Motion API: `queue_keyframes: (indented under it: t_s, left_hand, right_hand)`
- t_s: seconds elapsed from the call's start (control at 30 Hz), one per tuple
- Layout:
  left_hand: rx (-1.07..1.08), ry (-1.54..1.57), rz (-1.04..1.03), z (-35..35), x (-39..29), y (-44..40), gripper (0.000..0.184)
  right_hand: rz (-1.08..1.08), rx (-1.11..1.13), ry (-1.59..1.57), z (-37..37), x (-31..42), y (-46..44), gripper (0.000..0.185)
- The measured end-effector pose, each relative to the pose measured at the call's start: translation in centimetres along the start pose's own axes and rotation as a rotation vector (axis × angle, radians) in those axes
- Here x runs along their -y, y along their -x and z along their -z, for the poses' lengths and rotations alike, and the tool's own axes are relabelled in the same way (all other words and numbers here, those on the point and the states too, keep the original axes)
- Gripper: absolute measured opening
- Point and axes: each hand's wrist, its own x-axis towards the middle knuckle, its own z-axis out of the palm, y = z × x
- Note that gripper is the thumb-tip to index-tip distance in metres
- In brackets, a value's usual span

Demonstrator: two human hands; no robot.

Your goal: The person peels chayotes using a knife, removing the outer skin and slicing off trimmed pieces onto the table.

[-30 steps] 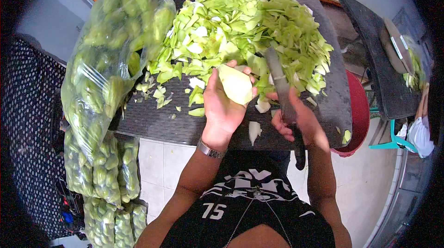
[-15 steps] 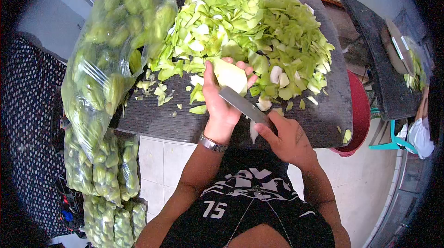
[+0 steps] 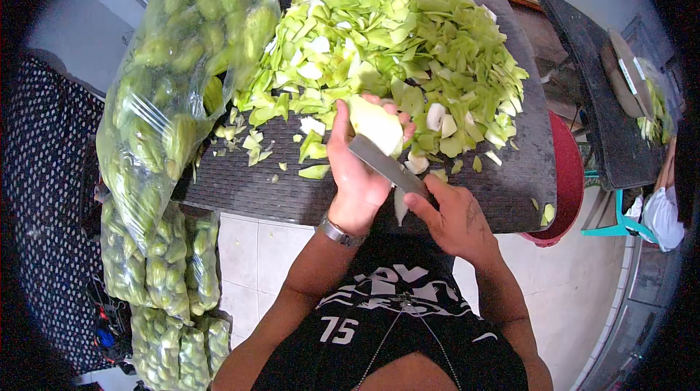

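Resting on my left hand [image 3: 357, 183], palm up with curled fingers, is a pale, skinless piece of what looks like chayote [image 3: 376, 125]. My right hand [image 3: 456, 217] is closed round the handle of a knife [image 3: 386, 165]. Its broad grey blade points up and left, with the tip by the lower edge of the chayote piece; I cannot tell whether they touch. Beyond my hands a large heap of green and whitish cut slices [image 3: 394, 34] covers much of the dark woven-pattern table [image 3: 292, 198]. A narrow whitish piece [image 3: 400, 206] is seen below the blade.
A big clear plastic bag of green chayotes [image 3: 157, 107] leans over the table's left side. More filled bags [image 3: 164, 267] are stacked below it. A red tub [image 3: 565, 187] stands by the right edge. Farther right are another dark table [image 3: 590, 99] and a teal stool [image 3: 620, 220].
My left hand has shifted slightly right and down with the chayote piece, which is tilted a little differently. The knife and right hand have barely moved.
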Motion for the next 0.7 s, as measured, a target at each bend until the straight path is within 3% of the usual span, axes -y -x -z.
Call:
queue_keyframes:
  t_s: [0.27,0.37,0.57,0.7]
  left_hand:
    - [-0.001,0.016,0.009,0.6,1.6,0.7,0.049]
    - [-0.122,-0.009,0.027,0.2,1.7,1.1,0.054]
    - [-0.063,0.059,0.084,1.6,1.3,0.8,0.059]
    - [-0.144,0.007,-0.028,1.3,0.7,0.2,0.058]
  right_hand:
    - [0.046,-0.075,0.013,-0.2,0.2,-0.2,0.047]
    - [0.060,-0.099,0.040,-0.5,0.2,-0.2,0.047]
    - [0.003,-0.109,0.092,-0.6,0.8,0.4,0.049]
    - [-0.065,-0.078,0.109,-0.8,0.7,1.4,0.052]
